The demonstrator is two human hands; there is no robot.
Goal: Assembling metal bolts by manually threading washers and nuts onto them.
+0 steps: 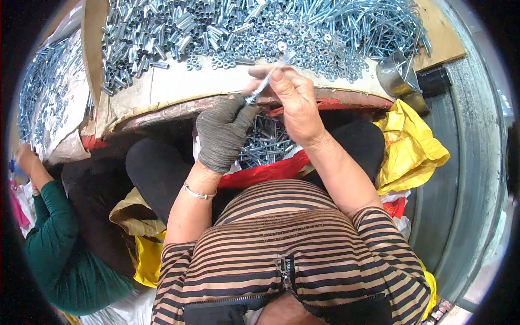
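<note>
My left hand (225,127), in a grey glove with a bracelet at the wrist, pinches the lower end of a slim silvery screw (264,85). My bare right hand (299,103) closes on its upper part, the thumb in front and blurred fingers behind. Motion smears the screw's top, so small parts on it cannot be made out. Just beyond my hands, loose washers and nuts (319,46) lie on the table. Under them, in my lap, a red bag (265,172) holds many slim metal pieces (265,143).
Metal sleeves (157,32) are heaped at the table's far left, long screws (379,24) at the far right. A metal can (398,76) stands at the right edge, above a yellow bag (411,146). A co-worker's green sleeve (59,227) is at left, beside another parts-covered table.
</note>
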